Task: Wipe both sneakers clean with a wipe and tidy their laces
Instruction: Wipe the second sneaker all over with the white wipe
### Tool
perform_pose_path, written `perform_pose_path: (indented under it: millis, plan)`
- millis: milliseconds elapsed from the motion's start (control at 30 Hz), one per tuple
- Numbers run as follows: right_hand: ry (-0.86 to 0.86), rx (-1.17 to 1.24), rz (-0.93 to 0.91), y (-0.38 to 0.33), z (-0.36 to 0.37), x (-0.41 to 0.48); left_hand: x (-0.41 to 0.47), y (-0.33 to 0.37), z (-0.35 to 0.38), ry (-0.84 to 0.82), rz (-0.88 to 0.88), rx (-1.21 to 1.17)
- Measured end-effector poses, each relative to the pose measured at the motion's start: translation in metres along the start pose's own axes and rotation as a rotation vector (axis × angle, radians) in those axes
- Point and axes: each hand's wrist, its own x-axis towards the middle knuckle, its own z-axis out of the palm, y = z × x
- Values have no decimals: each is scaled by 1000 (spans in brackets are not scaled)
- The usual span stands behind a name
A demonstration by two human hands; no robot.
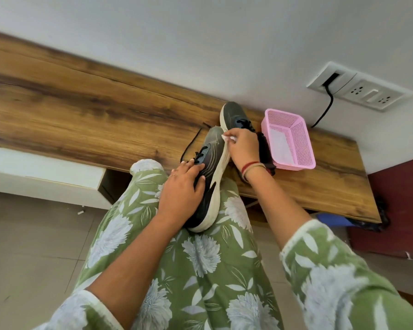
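Head view looks down on a seated person's lap, with a wooden tabletop (81,110) running across from nine o'clock to three. Starting at the left, a loose black lace (190,142) trails from the near sneaker over the wood, at about twelve o'clock of the left hand (180,189). That hand lies flat across the upper by the eyelets. Its fingers are spread and nearly straight, pressing the near sneaker (211,172) down against the lap. The shoe is tilted on its side with its heel toward six o'clock and its pale sole edge facing right. Its toe points to twelve and reaches over the tabletop edge; whether it touches the wood I cannot tell.

At the toe end of that sole edge sits the wipe (227,138), a small white wad. The right hand (242,148) has its fingertips clamped on the wipe and holds it against the rubber. At twelve o'clock of that hand the far sneaker (235,114) stands on the tabletop, partly hidden by the hand. At three o'clock is a pink basket (301,144), with something pale in its bottom that I cannot name.

By the look of it, the step in hand is wiping the first shoe's sole edge. The next move calls for drawing the wipe along the rim toward the heel at six o'clock, with the left hand bracing the shoe. The far sneaker and the laces seem yet to be done.
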Motion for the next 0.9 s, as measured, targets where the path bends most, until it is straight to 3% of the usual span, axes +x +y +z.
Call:
perform_pose_path:
  millis: [133,233,433,500,633,900]
  plan:
    - [34,-131,-64,4,17,-17,0,1,1,7,-15,-7]
    - [51,-43,-42,7,19,-59,2,0,2,-7,-18,-28]
    - [-177,55,-152,14,2,-141,2,-6,2,-22,-16,-46]
    - [-250,86,-106,17,-8,-136,3,-6,2,-10,-22,-65]
    - [-94,73,-59,10,1,-113,4,-4,4,-5,-37,-67]
    - [-182,-116,-260,14,0,-179,2,-3,4,-20,-14,-27]
